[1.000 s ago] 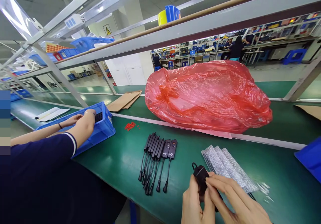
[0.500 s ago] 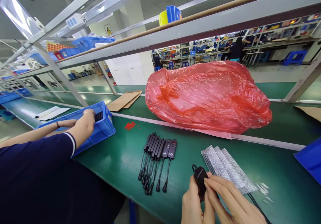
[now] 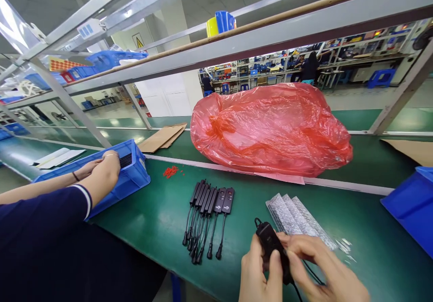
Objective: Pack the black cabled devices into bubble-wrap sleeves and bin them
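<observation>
My left hand is closed round a black inline controller with a small loop at its top end and a cable at the bottom. My right hand is pinched against the controller's right edge, its fingers partly blurred. To the left, several like black controllers lie side by side on the green table, their short plug leads pointing toward me. Just beyond my right hand rest silvery bubble-wrap sleeves, partly covered by it. Small clear pieces are scattered beside them.
A large red plastic bag lies across the back. Small red parts sit in a pile near a blue bin, into which a co-worker's hands reach. Another blue bin stands at right; cardboard sheets lie behind.
The controller has been turned so that more of its long face shows. My right fingers have shifted from its front to its right edge. The whole view has swung slightly right.
</observation>
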The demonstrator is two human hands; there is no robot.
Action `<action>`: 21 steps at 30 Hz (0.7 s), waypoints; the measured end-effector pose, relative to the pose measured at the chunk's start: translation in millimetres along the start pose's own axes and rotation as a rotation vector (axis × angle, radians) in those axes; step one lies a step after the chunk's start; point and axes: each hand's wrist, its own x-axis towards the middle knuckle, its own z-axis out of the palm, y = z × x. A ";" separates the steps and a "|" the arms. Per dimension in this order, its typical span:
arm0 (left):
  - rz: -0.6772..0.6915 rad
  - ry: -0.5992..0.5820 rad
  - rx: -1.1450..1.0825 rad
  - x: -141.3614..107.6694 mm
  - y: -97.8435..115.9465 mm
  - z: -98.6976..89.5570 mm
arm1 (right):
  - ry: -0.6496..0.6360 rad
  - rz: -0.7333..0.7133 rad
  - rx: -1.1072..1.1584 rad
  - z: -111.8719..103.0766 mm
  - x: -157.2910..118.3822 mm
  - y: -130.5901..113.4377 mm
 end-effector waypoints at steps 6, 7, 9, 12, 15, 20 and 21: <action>-0.067 -0.074 -0.170 14.7 10.7 4.3 | -0.123 0.580 -0.195 -57.8 -24.7 90.6; -0.077 -0.082 -0.174 16.4 10.1 5.7 | -0.165 0.649 -0.252 -63.9 -30.1 105.3; -0.103 -0.100 -0.172 18.6 6.8 9.1 | -0.217 0.719 -0.320 -69.0 -39.9 127.3; -0.148 -0.119 -0.164 21.6 -0.3 13.6 | -0.252 0.704 -0.327 -63.4 -48.6 141.5; -0.190 -0.126 -0.169 27.5 -5.8 16.5 | -0.230 0.675 -0.330 -54.1 -45.6 135.7; -0.101 -0.118 -0.175 41.3 -6.3 29.7 | -0.478 0.554 0.084 -37.5 -14.3 85.9; -0.050 -0.137 -0.165 44.4 -4.6 33.5 | -0.554 0.537 0.222 -33.5 -7.1 75.1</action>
